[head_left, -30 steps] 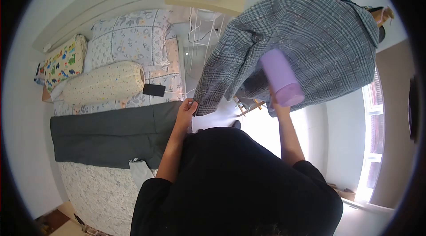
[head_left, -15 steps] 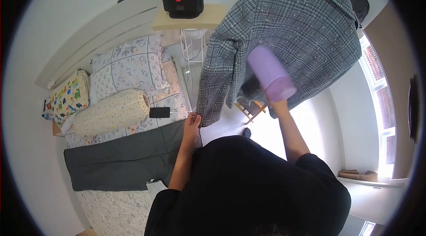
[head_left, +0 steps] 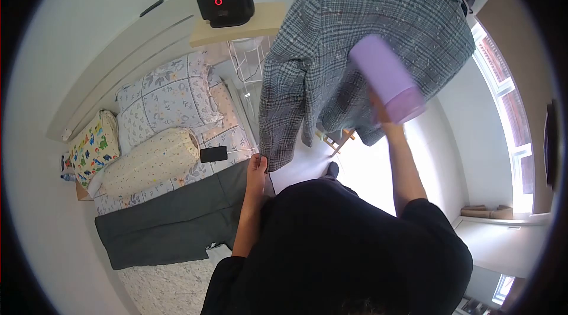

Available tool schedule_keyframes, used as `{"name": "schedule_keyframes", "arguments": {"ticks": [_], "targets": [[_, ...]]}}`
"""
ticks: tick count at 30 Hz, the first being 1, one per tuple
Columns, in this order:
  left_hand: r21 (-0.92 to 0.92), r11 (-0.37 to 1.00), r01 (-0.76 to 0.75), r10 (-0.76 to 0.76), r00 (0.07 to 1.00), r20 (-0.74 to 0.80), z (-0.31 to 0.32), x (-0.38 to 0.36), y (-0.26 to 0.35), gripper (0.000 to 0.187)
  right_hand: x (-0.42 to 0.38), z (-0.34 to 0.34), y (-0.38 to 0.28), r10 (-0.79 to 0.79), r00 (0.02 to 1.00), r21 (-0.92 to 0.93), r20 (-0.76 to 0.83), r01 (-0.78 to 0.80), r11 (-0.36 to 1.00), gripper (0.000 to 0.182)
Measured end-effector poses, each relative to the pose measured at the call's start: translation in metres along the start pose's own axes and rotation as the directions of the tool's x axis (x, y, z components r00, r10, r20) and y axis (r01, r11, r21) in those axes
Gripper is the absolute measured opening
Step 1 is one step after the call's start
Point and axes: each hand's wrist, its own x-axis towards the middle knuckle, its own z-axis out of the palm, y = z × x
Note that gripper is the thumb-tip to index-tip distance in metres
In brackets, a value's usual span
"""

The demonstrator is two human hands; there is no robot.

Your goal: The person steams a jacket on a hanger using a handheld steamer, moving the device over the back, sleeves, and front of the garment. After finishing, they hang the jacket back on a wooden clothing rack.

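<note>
A grey checked jacket (head_left: 378, 19) hangs in front of me, its left-hand sleeve (head_left: 281, 113) drooping toward the bed side. My left hand (head_left: 257, 167) pinches the cuff at the bottom of that sleeve. With my right hand (head_left: 379, 108) I grip a purple handheld garment steamer (head_left: 384, 72), a blurred cylinder with a pinkish translucent end toward me. It overlaps the jacket's back in this view, and its body hides most of my fingers.
On the left is a bed with pillows (head_left: 168, 93), a bolster (head_left: 151, 158), a phone (head_left: 213, 154) on a white cable and a dark grey cover (head_left: 171, 226). A black speaker (head_left: 225, 4) stands on a wooden shelf (head_left: 260, 22). Windows (head_left: 503, 99) line the right.
My right hand has moved the steamer slightly right and up across the jacket. My left hand stays on the cuff. The whole view has shifted a little.
</note>
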Motion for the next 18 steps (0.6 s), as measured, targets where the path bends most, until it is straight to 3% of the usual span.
{"name": "schedule_keyframes", "arguments": {"ticks": [1, 3, 5, 9, 10, 11, 13, 14, 15, 17, 18], "targets": [[0.035, 0.999, -0.009, 0.009, 1.000, 0.009, -0.004, 0.002, -0.003, 0.013, 0.022, -0.017, -0.016, -0.008, 0.993, 0.033, -0.114, 0.012, 0.999, 0.021], [0.072, 0.997, -0.014, 0.013, 1.000, 0.019, -0.003, 0.002, -0.001, 0.013, 0.062, -0.046, -0.032, 0.088, 0.981, 0.013, -0.173, -0.087, 0.996, 0.010], [0.010, 1.000, 0.000, 0.001, 1.000, -0.010, 0.007, 0.001, 0.006, 0.012, 0.080, -0.074, -0.073, 0.277, 0.927, 0.378, -0.253, -0.168, 0.910, 0.010], [0.065, 0.997, 0.034, -0.031, 0.999, -0.044, -0.003, -0.002, 0.008, 0.012, 0.084, -0.089, -0.071, 0.281, 0.922, 0.352, -0.266, -0.178, 0.919, 0.013], [0.078, 0.997, 0.024, -0.022, 0.999, -0.025, -0.004, -0.002, 0.008, 0.012, 0.083, -0.084, -0.060, 0.337, 0.940, -0.254, 0.046, -0.316, 0.914, 0.016], [0.092, 0.996, 0.014, -0.014, 1.000, -0.007, -0.002, -0.003, 0.010, 0.012, 0.079, -0.078, -0.045, 0.527, 0.808, -0.774, 0.263, -0.150, 0.615, 0.024], [0.072, 0.997, 0.018, -0.017, 1.000, -0.019, 0.009, -0.007, 0.017, 0.012, 0.013, -0.026, 0.055, 0.299, 0.954, -0.183, 0.029, -0.289, 0.940, 0.036], [0.061, 0.998, 0.027, -0.025, 0.999, -0.032, 0.011, -0.008, 0.021, 0.013, 0.001, -0.015, 0.044, 0.007, 1.000, -0.355, -0.011, -0.011, 0.935, 0.026], [0.064, 0.998, 0.026, -0.024, 0.999, -0.031, 0.009, -0.007, 0.021, 0.013, -0.015, -0.002, 0.026, -0.283, 0.959, -0.521, 0.003, 0.243, 0.818, 0.021], [0.080, 0.997, 0.016, -0.014, 1.000, -0.027, 0.005, -0.005, 0.016, 0.013, -0.056, 0.027, 0.026, -0.007, 0.996, -0.368, 0.094, 0.041, 0.929, 0.023], [0.080, 0.997, 0.009, -0.008, 1.000, -0.023, 0.006, -0.002, 0.015, 0.013, -0.068, 0.037, 0.016, -0.076, 0.997, -0.366, 0.015, 0.076, 0.928, 0.022]]}}
